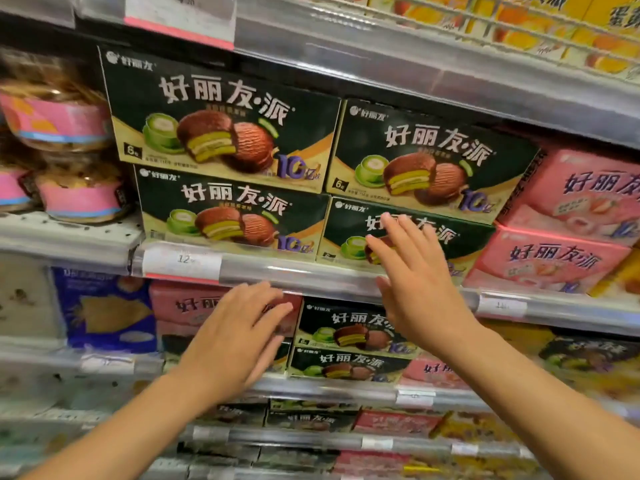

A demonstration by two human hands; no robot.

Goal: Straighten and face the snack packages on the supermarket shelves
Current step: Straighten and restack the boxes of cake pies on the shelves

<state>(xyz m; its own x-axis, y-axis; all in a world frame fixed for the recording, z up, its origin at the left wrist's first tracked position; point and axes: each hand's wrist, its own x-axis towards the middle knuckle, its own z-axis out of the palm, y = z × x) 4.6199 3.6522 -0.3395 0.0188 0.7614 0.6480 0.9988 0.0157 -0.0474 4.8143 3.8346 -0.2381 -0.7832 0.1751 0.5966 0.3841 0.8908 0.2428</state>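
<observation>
Partly hidden behind right hand (pixel 417 271): lower-right green box (pixel 460 233); behind left hand (pixel 235 337): pink box (pixel 180 303). Blurred: lowest shelves (pixel 311 441).

One head-worn view faces the shelves (pixel 277 271) closely, seemingly tilted slightly upward.

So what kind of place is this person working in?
Most likely a supermarket snack aisle. Tiered shelves carry price tags in clear rail strips along their edges, and identical dark green pie boxes are stacked in rows beside pink boxes. Both hands, left and right, reach toward them.
</observation>
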